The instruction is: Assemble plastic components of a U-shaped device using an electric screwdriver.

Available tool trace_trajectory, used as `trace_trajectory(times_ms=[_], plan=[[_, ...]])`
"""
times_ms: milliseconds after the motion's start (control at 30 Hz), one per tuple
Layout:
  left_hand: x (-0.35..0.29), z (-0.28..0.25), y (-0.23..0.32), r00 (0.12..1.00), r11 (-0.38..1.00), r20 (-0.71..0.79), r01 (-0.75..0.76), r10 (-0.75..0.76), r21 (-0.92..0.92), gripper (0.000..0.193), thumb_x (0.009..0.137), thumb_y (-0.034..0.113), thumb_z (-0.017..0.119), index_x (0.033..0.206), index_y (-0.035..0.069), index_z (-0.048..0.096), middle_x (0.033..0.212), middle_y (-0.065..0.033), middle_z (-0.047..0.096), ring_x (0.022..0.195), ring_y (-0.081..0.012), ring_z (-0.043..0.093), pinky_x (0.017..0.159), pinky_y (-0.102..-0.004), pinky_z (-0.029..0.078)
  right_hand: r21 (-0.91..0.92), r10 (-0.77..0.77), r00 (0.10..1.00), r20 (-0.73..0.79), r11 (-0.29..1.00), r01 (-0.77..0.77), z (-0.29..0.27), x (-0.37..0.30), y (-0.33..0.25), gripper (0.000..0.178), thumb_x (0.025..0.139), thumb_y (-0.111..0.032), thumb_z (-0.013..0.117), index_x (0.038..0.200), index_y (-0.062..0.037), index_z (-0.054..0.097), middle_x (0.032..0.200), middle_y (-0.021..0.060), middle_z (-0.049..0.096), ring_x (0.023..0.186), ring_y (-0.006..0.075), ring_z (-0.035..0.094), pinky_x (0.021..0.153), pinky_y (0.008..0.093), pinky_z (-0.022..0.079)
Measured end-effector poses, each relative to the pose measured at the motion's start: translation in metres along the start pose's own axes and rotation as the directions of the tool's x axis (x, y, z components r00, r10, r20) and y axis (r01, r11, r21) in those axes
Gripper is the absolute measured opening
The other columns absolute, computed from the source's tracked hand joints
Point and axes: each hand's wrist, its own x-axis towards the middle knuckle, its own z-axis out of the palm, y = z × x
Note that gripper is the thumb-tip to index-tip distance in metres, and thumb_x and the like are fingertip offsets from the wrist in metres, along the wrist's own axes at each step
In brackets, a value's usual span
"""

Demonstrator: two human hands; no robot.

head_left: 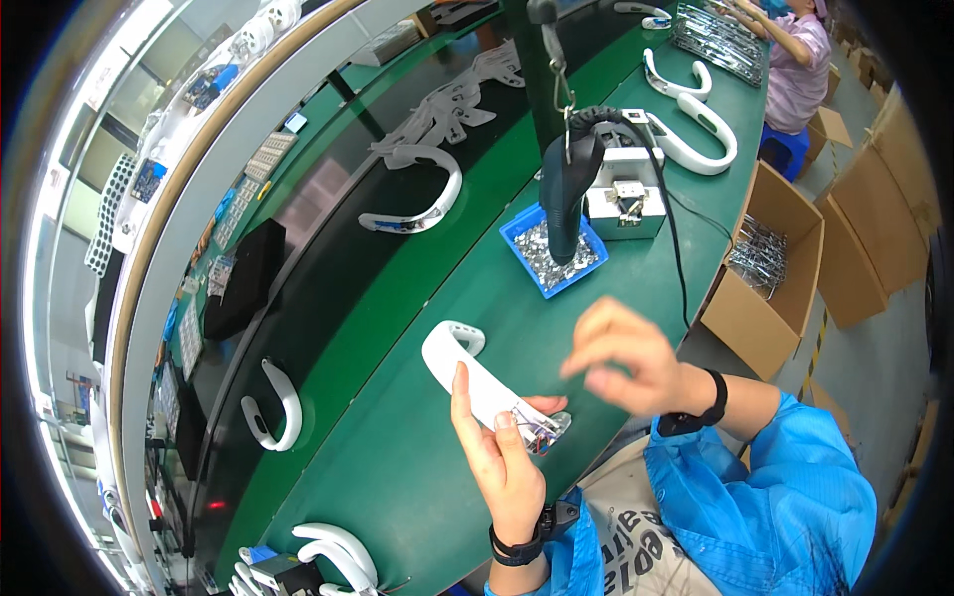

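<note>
My left hand is closed around a white curved plastic housing, its thumb on top near the lower end. Coloured wires and a small circuit part lie exposed at that end, beside a clear piece. To the right of the housing, my right hand hovers apart from it, slightly blurred. Its fingers are bent and spread, with nothing visible between them. Beyond it hangs a dark powered screwdriver, over a blue tray of small metal parts.
A metal fixture stands behind the tray, its cable trailing over the green bench. More white curved housings lie at the far right. A dark conveyor carries another housing. Cardboard box holds metal parts. A co-worker sits far right.
</note>
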Motion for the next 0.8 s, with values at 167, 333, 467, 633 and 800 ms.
trace_trajectory(times_ms=[167, 333, 467, 633, 800], plan=[[-0.001, 0.009, -0.009, 0.998, 0.998, -0.014, -0.062, 0.062, 0.01, 0.056, 0.117, 0.023, 0.036, 0.168, 0.01, 0.017, 0.095, -0.024, 0.075, 0.089, -0.0345, 0.078, 0.084, -0.0427, 0.061, 0.032, 0.186, 0.786, -0.589, 0.978, -0.208, -0.019, 0.033, 0.059, 0.068, 0.098, -0.019, 0.076, 0.154, 0.0016, 0.043, 0.151, 0.0158, 0.049, 0.124, 0.0233, 0.055, 0.11, 0.04, 0.044], [-0.003, 0.011, -0.008, 0.998, 0.998, -0.031, -0.059, 0.059, 0.014, 0.054, 0.117, 0.023, 0.036, 0.167, 0.011, 0.019, 0.095, -0.0237, 0.075, 0.089, -0.0346, 0.077, 0.086, -0.0434, 0.06, 0.247, 0.176, 0.909, -0.377, 0.965, -0.085, -0.034, 0.086, 0.071, 0.061, 0.1, -0.018, 0.076, 0.151, 0.0, 0.047, 0.138, 0.012, 0.06, 0.121, 0.0169, 0.061, 0.105, 0.0348, 0.049], [0.0, 0.011, -0.009, 0.997, 0.998, -0.062, -0.055, 0.055, 0.016, 0.054, 0.117, 0.023, 0.036, 0.167, 0.011, 0.02, 0.093, -0.0228, 0.075, 0.088, -0.0348, 0.077, 0.088, -0.044, 0.06, 0.451, 0.269, 0.909, -0.318, 0.887, -0.105, -0.054, 0.093, 0.074, 0.036, 0.101, -0.012, 0.073, 0.132, -0.0012, 0.059, 0.108, 0.0035, 0.068, 0.101, 0.0131, 0.068, 0.093, 0.0313, 0.054], [0.003, 0.009, -0.018, 0.996, 0.998, -0.055, -0.069, 0.069, -0.006, 0.054, 0.117, 0.024, 0.038, 0.166, 0.011, 0.02, 0.092, -0.021, 0.073, 0.086, -0.0342, 0.077, 0.088, -0.0461, 0.06, 0.292, 0.166, 0.812, -0.56, 0.956, 0.006, -0.113, 0.084, 0.1, 0.03, 0.102, -0.012, 0.072, 0.127, -0.0016, 0.059, 0.087, 0.0023, 0.064, 0.075, 0.0098, 0.061, 0.071, 0.0265, 0.05], [0.009, 0.019, -0.02, 0.995, 0.995, -0.092, -0.04, 0.032, -0.096, 0.05, 0.117, 0.025, 0.039, 0.162, 0.012, 0.024, 0.088, -0.0172, 0.069, 0.078, -0.0297, 0.073, 0.084, -0.0461, 0.06, 0.319, 0.103, 0.866, -0.489, 0.945, 0.067, -0.122, 0.083, 0.119, 0.068, 0.106, -0.065, 0.051, 0.118, 0.0009, 0.06, 0.082, 0.003, 0.059, 0.071, 0.0084, 0.055, 0.066, 0.0232, 0.044]])
